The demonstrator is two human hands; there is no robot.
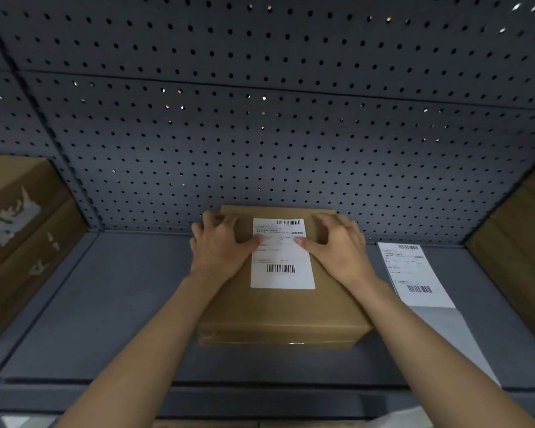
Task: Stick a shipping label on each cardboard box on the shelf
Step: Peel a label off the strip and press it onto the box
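head view, looking down into a grey shelf (112, 319) backed by perforated panel (260, 134). 1 cardboard box (278, 310) sits in the middle of the shelf, pushed back near the panel, with a white shipping label (281, 257) lying flat on its top face. the left hand (220, 245) rests palm-down on the box to the left of the label, fingers curled over the far edge and thumb tip touching the label's left margin. the right hand (337, 245) mirrors it on the right, thumb tip on the label's right margin. both hands are spread and pressing, gripping nothing.

a spare label sheet (414, 273) lies on the shelf just right of the box, its lower part trailing toward the front edge. a left box (22, 236) with torn white remnants on its side and a right box (519, 257) stand at the 2 ends, well apart from the middle one; no fresh label shows on either from this angle.

judging by this, the step in hand is smoothing the label down. risks: pressing only near the middle could leave the lower corners unstuck; uneven thumb strokes could trap a crease across the barcode; a forearm sweeping out to the right could brush the spare sheet off the shelf.
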